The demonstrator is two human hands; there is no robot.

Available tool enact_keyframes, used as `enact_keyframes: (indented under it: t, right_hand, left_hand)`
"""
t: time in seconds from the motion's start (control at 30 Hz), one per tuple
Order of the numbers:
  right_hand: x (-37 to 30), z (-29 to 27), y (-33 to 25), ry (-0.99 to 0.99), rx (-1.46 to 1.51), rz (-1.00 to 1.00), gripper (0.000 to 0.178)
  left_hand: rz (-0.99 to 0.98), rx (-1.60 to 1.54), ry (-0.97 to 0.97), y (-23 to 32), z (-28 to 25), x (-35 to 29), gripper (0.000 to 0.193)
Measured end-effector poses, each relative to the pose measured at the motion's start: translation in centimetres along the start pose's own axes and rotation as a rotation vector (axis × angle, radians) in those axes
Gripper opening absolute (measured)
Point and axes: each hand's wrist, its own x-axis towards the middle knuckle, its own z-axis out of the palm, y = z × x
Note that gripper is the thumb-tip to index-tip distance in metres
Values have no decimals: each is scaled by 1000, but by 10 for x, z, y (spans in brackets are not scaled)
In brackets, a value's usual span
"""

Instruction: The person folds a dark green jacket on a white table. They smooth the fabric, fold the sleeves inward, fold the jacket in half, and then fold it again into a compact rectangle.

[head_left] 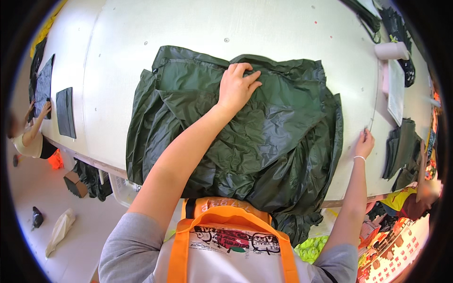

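Note:
A dark green, shiny thin-fabric garment [245,141] lies crumpled across the table in front of me, its lower part hanging over the near edge. My left hand [238,87] rests on its upper part, by a folded edge, with fingers bent and apart. Off to the garment's right, my right hand [364,145] is closed around a thin, dark, slender tool [371,123] near the tabletop. The tool's exact kind is too small to make out.
The white table [188,23] carries folded dark pieces [66,113] at left and a dark green stack [398,146] at right. Beyond that stack are a white cup [391,51] and a pale board [396,89]. Other people work at both sides. A cardboard box [75,184] stands on the floor.

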Motion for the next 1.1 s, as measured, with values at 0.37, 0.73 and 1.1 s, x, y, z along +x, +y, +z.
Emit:
enact_keyframes:
  t: [0.37,0.73,1.1]
  right_hand:
    - [25,12,-142,-53,754,58,26]
    - [-62,-9,-367,-321,687,-728,21]
    - [-71,13,-379,-178,522,-895,22]
  left_hand:
    - [-495,-518,-171,-9,-13,21,13]
    - [-550,-559,-279,-18,-27,50,14]
    - [-616,-689,-224,-23,-21,46,12]
